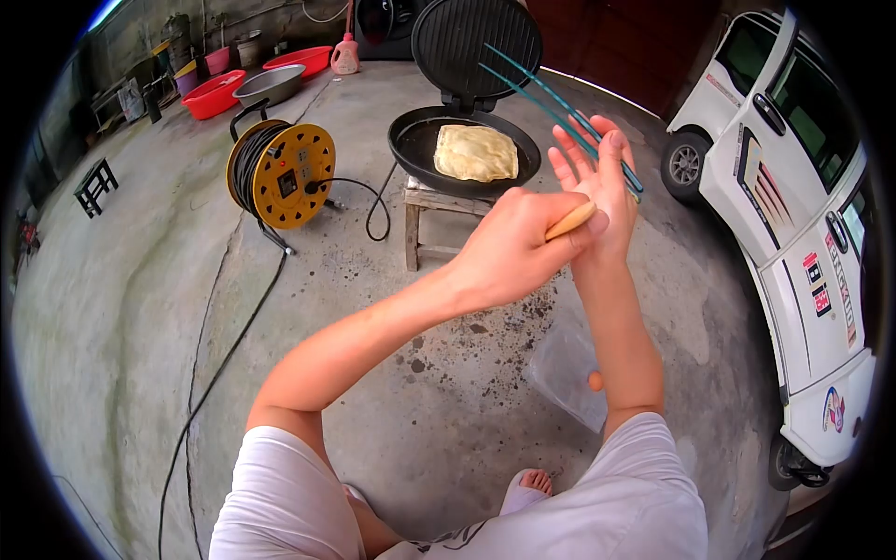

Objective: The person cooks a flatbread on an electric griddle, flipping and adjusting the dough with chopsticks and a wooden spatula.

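My left hand (518, 238) is closed around a light wooden handle (571, 221); the rest of that tool is hidden. It meets the heel of my right hand (605, 182), whose fingers are partly curled with a pair of blue-green chopsticks (551, 105) between them. The chopstick tips point up and left, in front of the raised ribbed lid (476, 42) of an electric griddle. Behind my hands, a pale golden, squarish flatbread (476, 152) lies in the black griddle pan (411, 140). Neither hand touches the pan or the flatbread.
The griddle rests on a wooden stool (413, 233). Left of it stands a yellow cable reel (299, 177), its black cable (224, 359) running across the concrete. A clear plastic bag (565, 373) with an orange-brown round thing (595, 381) lies below my right forearm. A white van (793, 215) is parked right.
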Available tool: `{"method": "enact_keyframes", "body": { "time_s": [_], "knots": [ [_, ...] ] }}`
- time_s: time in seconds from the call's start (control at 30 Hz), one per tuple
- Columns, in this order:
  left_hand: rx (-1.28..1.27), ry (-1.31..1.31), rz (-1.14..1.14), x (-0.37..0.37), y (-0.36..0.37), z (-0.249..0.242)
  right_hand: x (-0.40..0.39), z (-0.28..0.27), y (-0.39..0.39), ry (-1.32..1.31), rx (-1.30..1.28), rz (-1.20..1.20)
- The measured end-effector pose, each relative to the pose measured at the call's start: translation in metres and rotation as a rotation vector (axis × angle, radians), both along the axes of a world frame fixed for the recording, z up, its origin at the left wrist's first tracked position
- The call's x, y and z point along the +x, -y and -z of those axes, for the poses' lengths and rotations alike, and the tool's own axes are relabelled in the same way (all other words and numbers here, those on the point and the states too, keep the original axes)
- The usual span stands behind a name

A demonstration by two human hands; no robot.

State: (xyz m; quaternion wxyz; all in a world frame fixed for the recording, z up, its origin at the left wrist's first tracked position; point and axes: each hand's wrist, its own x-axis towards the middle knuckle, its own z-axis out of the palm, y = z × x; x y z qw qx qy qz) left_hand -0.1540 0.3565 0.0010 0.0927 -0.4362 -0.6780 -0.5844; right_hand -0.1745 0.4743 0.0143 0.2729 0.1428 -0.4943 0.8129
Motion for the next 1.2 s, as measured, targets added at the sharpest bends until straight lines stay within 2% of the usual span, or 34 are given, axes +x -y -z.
{"method": "enact_keyframes", "body": {
  "time_s": [0.1,0.23,0.43,0.7,1.0,1.2],
  "knots": [
    [0.067,-0.162,0.041,-0.003,-0.003,0.008,0.009,0.003,0.013,-0.008,-0.009,-0.015],
    [0.087,-0.208,0.057,0.003,-0.002,0.004,0.014,0.005,0.018,-0.108,-0.004,0.004],
    [0.052,-0.194,0.108,0.01,0.002,0.006,0.022,0.01,0.018,-0.153,0.012,0.005],
    [0.135,-0.282,0.129,0.01,-0.001,0.009,0.023,0.011,0.018,-0.159,-0.002,-0.026],
    [0.065,-0.227,0.152,0.014,0.001,0.003,0.024,0.005,0.015,-0.316,0.043,0.126],
    [0.105,-0.286,0.146,0.012,-0.002,0.004,0.025,0.005,0.013,-0.314,0.057,0.111]
  ]
}}
